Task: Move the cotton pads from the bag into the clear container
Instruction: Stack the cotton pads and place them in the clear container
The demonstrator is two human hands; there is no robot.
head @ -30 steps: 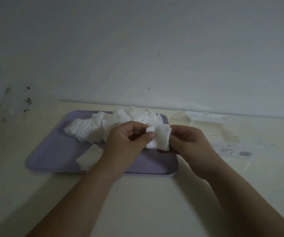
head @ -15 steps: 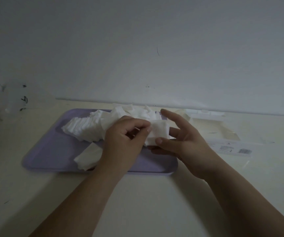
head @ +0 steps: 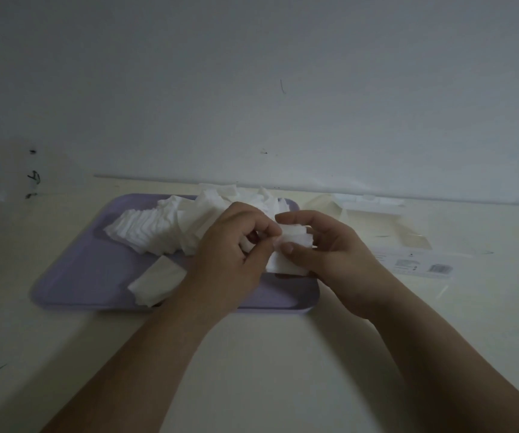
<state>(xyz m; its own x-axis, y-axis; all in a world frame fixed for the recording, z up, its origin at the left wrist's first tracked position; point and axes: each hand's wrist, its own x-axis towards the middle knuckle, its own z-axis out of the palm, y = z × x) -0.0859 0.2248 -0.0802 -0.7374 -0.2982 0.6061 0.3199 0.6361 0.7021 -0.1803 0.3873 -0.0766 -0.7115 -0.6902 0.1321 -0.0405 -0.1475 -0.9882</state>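
Holding pads [head: 290, 256], left hand [head: 231, 250] meets right hand [head: 330, 248] at tray's [head: 86, 270] right edge.

Spread fingers [head: 302, 217] of right hand [head: 339, 254] now curled round stack of white square cotton pads [head: 292, 260] (index arched over top).

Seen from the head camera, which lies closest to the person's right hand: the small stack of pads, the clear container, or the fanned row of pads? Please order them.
1. small stack of cotton pads: in the right hand itself, also pinched by the left hand.
2. clear container: just to its right, toward the wall.
3. fanned row of pads: far left on the purple tray, beyond the left hand.
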